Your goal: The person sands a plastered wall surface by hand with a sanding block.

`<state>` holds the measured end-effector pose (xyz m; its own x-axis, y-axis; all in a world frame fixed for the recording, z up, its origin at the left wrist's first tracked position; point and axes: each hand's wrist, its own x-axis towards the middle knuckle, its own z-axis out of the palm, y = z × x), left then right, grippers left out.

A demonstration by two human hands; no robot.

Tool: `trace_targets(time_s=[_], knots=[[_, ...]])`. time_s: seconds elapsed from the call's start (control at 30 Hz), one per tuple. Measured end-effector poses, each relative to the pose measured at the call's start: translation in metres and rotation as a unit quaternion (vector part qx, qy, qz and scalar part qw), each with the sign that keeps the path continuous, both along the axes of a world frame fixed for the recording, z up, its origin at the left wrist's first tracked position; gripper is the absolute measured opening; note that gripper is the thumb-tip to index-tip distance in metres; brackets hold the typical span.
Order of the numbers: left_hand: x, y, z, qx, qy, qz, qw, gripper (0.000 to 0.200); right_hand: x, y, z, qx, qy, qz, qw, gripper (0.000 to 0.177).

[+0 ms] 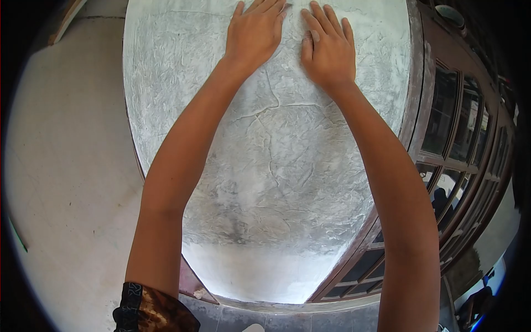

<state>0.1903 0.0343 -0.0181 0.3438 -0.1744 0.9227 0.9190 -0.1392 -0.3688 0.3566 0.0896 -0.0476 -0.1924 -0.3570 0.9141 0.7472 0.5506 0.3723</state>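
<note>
A grey-white wall section (287, 149) with a rough, creased, cracked surface fills the middle of the head view. My left hand (254, 34) lies against its upper part, fingers stretched upward and partly cut off by the top edge. Close to that hand's index finger is a small dark bit, too little of it showing to name. To the right, my right hand (331, 55) rests on the same surface, fingers extended and somewhat apart, thumb out to the side. A pale patch shows by its thumb tip. Whatever is under either palm is hidden.
Right of the wall section stands a brown wooden frame with glass panes (442, 110). A plain beige wall (72, 144) runs along the left. Grey floor tiles (287, 322) and a pale rounded thing (254, 328) show at the bottom. A dark-patterned sleeve (160, 310) covers my left upper arm.
</note>
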Motion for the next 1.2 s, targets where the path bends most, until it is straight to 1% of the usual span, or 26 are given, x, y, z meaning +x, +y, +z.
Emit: trace_targets(time_s=[0.03,0.07,0.1,0.13,0.27,0.33,0.37,0.4,0.43,0.47,0.5,0.53,0.57,0.63,0.67,0.7,0.77,0.83,0.87,0.93,0.97,1.0,1.07,1.1,1.13,1.2], knots=[[0.001,-0.002,-0.022,0.001,-0.006,0.001,1.0,0.039,0.0,0.002,0.0,0.001,-0.001,0.004,1.0,0.05],[0.001,-0.001,-0.043,-0.013,0.007,0.027,1.0,0.039,0.0,0.003,0.0,0.003,0.002,0.008,1.0,0.05],[0.0,0.0,-0.052,-0.026,0.024,0.052,0.998,0.039,0.0,0.002,0.0,0.005,0.003,0.009,1.0,0.05],[-0.003,-0.003,-0.044,-0.019,0.025,0.04,0.999,0.037,0.0,0.002,-0.001,0.005,0.005,0.013,1.0,0.05],[0.0,-0.004,0.03,0.03,0.01,0.003,0.999,0.034,0.0,-0.001,-0.001,0.01,0.005,0.015,1.0,0.049],[-0.002,0.0,0.029,0.032,0.021,0.001,0.999,0.034,0.001,-0.002,-0.001,0.008,0.004,0.018,1.0,0.049],[-0.002,0.0,0.022,0.032,0.029,0.001,0.999,0.034,0.002,-0.001,-0.002,0.003,0.001,0.022,1.0,0.049],[-0.003,0.003,0.0,0.048,0.024,0.031,0.998,0.035,0.002,0.0,-0.002,0.002,-0.006,0.022,1.0,0.049],[-0.002,0.002,-0.028,0.047,0.017,0.032,0.998,0.035,0.001,0.003,-0.001,0.003,-0.007,0.027,1.0,0.049],[0.0,0.001,-0.055,0.032,0.018,0.037,0.999,0.037,0.001,0.004,-0.002,0.003,-0.003,0.033,0.999,0.049],[0.0,0.0,-0.068,0.018,0.023,0.042,0.999,0.039,0.001,0.004,-0.004,0.001,-0.001,0.035,0.999,0.049],[-0.004,0.001,-0.063,0.029,0.032,0.038,0.998,0.039,0.002,0.002,-0.004,0.001,0.002,0.033,0.999,0.049],[-0.003,0.0,-0.046,0.032,0.037,0.039,0.998,0.039,0.001,0.001,-0.002,0.003,0.003,0.032,0.999,0.049],[-0.001,0.002,-0.002,0.072,0.003,0.049,0.996,0.036,0.001,-0.002,-0.002,0.002,0.0,0.028,1.0,0.05],[0.0,0.003,0.017,0.048,-0.02,0.032,0.998,0.035,0.002,-0.002,-0.001,-0.003,-0.001,0.023,1.0,0.05],[-0.001,0.006,0.02,0.047,-0.019,0.03,0.998,0.035,0.002,-0.002,0.0,-0.004,0.0,0.021,1.0,0.05],[0.002,0.0,0.008,0.041,0.016,0.007,0.999,0.034,0.0,0.0,-0.002,0.006,0.002,0.014,1.0,0.051],[0.005,-0.004,-0.046,0.009,0.014,0.02,1.0,0.034,0.001,0.001,-0.002,-0.002,-0.007,0.019,1.0,0.051],[0.006,-0.006,-0.062,-0.014,0.02,0.032,0.999,0.035,0.002,0.001,-0.002,-0.001,-0.006,0.024,1.0,0.051],[-0.001,-0.008,-0.051,-0.012,0.018,0.032,0.999,0.035,0.001,0.003,-0.003,0.004,-0.005,0.016,1.0,0.051],[-0.005,-0.009,-0.039,-0.011,0.016,0.029,0.999,0.036,0.001,0.003,-0.002,0.007,-0.002,0.007,1.0,0.05],[-0.004,-0.007,-0.02,0.025,0.009,0.037,0.999,0.035,0.001,0.003,-0.003,0.009,-0.003,0.007,1.0,0.05],[0.0,-0.001,0.012,0.039,-0.001,0.036,0.999,0.035,0.002,0.001,-0.003,0.007,-0.004,0.015,1.0,0.05],[0.001,0.001,0.019,0.05,-0.014,0.035,0.998,0.035,0.002,0.001,-0.002,0.007,-0.001,0.014,1.0,0.05],[0.0,0.003,0.015,0.054,0.002,0.018,0.998,0.035,0.002,0.0,-0.001,0.007,-0.001,0.016,1.0,0.05],[0.002,0.007,-0.023,0.062,0.001,0.035,0.997,0.034,0.002,0.001,-0.003,0.002,-0.008,0.018,1.0,0.05]])
